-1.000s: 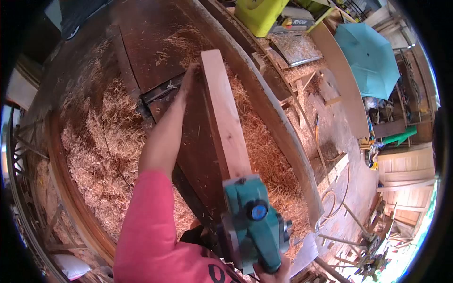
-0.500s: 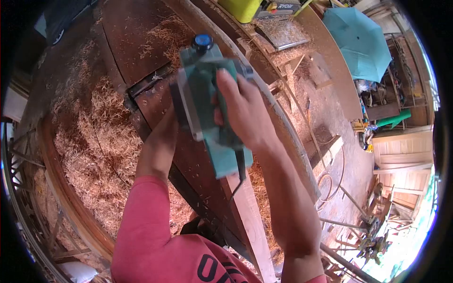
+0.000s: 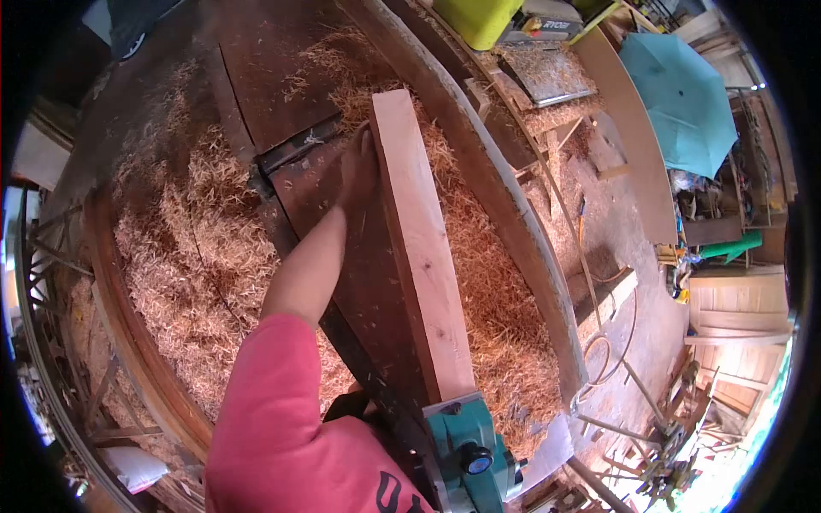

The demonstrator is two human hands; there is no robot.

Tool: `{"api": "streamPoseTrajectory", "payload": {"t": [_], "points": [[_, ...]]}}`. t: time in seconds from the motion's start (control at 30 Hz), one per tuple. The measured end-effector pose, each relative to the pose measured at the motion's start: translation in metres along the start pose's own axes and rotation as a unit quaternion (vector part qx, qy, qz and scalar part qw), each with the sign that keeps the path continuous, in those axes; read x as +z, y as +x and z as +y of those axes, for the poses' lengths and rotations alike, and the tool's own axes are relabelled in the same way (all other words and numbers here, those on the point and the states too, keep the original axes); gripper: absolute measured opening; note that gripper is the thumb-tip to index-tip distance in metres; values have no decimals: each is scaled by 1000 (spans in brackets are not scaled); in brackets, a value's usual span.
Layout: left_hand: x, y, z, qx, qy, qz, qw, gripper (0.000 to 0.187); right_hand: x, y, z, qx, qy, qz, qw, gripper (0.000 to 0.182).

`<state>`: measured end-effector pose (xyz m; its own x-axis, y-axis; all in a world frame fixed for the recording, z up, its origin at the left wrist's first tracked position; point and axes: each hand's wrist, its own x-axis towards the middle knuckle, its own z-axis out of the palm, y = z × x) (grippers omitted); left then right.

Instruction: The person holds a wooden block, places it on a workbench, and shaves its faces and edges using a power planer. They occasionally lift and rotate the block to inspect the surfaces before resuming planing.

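Note:
A pale, planed wooden beam (image 3: 423, 248) lies lengthwise on the dark workbench (image 3: 355, 282), its far end pointing away from me. My left hand (image 3: 361, 162) is in shadow against the left side of the beam near that far end, gripping it, with the fingers partly hidden. A teal electric planer (image 3: 466, 440) with a black, blue-capped knob rests on the near end of the beam, at the bottom of the view. The planer's rear part is cut off by the frame edge, and my right hand is out of sight.
Wood shavings (image 3: 505, 342) heap along both sides of the beam. A curved, rough-edged plank (image 3: 487, 162) borders the bench on the right. Beyond it stand a dusty Ryobi machine (image 3: 543, 34), a teal umbrella (image 3: 676, 103) and a cord on the floor.
The planer has come from the far end of the beam back to the near end, uncovering the beam's top. My right hand and forearm have left the view.

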<state>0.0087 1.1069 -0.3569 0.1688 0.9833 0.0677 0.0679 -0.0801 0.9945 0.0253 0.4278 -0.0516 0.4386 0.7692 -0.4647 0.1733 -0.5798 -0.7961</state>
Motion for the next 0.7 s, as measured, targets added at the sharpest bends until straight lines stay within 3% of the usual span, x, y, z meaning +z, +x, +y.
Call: {"api": "streamPoseTrajectory", "payload": {"t": [0.03,0.07,0.17,0.23,0.3,0.37,0.43,0.53,0.6,0.63,0.7], "points": [[2,3,-1,1,-8,6,1000,43,-3,15,-9,-10,-5,-24,1000,71],[3,3,-3,-24,-34,6,999,43,3,25,-22,22,0,-5,1000,76],[1,-5,20,-28,-75,-15,997,42,23,61,-25,2,-28,77,997,75],[4,-5,13,-19,-69,7,997,42,33,112,-60,23,43,61,997,70],[2,-5,11,-7,-33,18,999,43,32,158,-81,82,48,23,995,47],[-1,-5,12,7,32,15,999,44,36,236,-157,-69,39,-41,996,39],[0,-4,8,2,43,16,999,46,42,287,-191,-53,-4,-55,997,35],[2,-1,3,0,55,15,998,49,70,359,-254,-36,52,-13,998,34],[7,-2,2,3,49,12,999,52,88,423,-270,-143,55,25,988,47],[10,-3,4,8,50,8,999,53,91,452,-288,-175,-10,41,984,56],[6,-5,2,11,47,4,999,55,98,497,-319,-162,20,24,986,62]]}}
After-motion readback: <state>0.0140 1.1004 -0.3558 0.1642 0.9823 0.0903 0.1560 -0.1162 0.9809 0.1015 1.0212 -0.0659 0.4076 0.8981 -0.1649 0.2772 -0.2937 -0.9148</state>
